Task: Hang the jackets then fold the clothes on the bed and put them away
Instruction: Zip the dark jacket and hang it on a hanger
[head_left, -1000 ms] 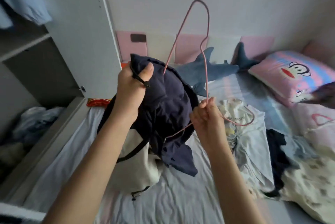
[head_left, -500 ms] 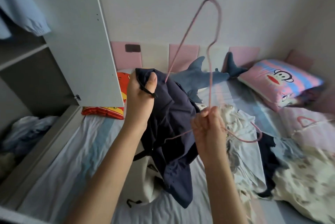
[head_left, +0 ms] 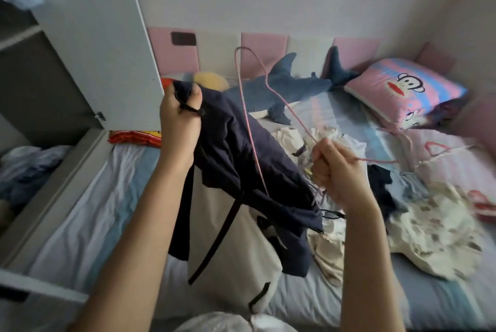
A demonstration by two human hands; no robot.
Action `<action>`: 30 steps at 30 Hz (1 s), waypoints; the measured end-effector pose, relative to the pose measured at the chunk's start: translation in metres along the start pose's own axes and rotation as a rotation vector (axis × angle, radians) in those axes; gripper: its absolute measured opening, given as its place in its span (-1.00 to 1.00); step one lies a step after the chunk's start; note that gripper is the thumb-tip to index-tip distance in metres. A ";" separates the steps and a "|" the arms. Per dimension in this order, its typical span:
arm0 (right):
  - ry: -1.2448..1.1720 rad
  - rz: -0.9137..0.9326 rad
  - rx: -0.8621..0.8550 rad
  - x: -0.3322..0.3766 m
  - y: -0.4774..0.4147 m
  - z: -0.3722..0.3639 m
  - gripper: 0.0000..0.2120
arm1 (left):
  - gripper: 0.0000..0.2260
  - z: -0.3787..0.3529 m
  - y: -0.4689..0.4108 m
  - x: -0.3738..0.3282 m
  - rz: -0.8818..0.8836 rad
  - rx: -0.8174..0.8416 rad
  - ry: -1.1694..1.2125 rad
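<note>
The pink hanger has tipped lower and swung in toward the jacket since a moment ago, and my right hand has dropped out to the right. That fist is closed round the hanger's wire so I can steer one end toward the garment's opening. My left hand grips the navy-and-cream jacket at its top edge, thumb pinching a dark cord, and holds it over the bed so the body hangs free. I judge the hanger is not yet inside, only lying across the front of the fabric. The unfolded clothes are heaped to the right.
</note>
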State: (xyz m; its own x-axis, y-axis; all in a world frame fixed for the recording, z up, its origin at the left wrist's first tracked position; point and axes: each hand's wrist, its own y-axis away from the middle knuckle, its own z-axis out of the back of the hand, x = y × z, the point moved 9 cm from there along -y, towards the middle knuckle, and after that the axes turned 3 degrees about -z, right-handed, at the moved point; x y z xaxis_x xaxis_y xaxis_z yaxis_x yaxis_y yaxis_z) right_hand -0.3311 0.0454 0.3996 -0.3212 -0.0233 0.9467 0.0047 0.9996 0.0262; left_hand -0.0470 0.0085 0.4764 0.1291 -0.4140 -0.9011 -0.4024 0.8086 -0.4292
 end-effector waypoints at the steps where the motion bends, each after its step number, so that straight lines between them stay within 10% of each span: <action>1: -0.037 -0.010 0.067 -0.008 0.000 -0.013 -0.65 | -0.84 -0.002 0.001 -0.001 0.000 -0.004 -0.008; 13: 0.201 -0.118 0.341 -0.057 0.024 0.004 -0.62 | -0.75 0.035 0.005 -0.005 -0.231 -0.068 -0.919; 22: 0.595 0.191 0.297 -0.038 0.010 -0.023 -0.69 | -0.77 0.062 -0.012 0.055 0.258 -0.192 -0.068; 30: 0.927 0.051 0.245 -0.058 -0.017 -0.056 -0.61 | -0.78 0.039 -0.008 0.031 0.158 -0.118 -0.041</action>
State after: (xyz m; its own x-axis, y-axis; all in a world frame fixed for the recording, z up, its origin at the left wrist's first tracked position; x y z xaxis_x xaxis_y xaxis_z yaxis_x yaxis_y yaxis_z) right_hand -0.2596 0.0288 0.3623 0.5510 0.1243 0.8252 -0.2339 0.9722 0.0097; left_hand -0.0046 0.0054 0.4496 0.0921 -0.2667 -0.9594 -0.5241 0.8062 -0.2744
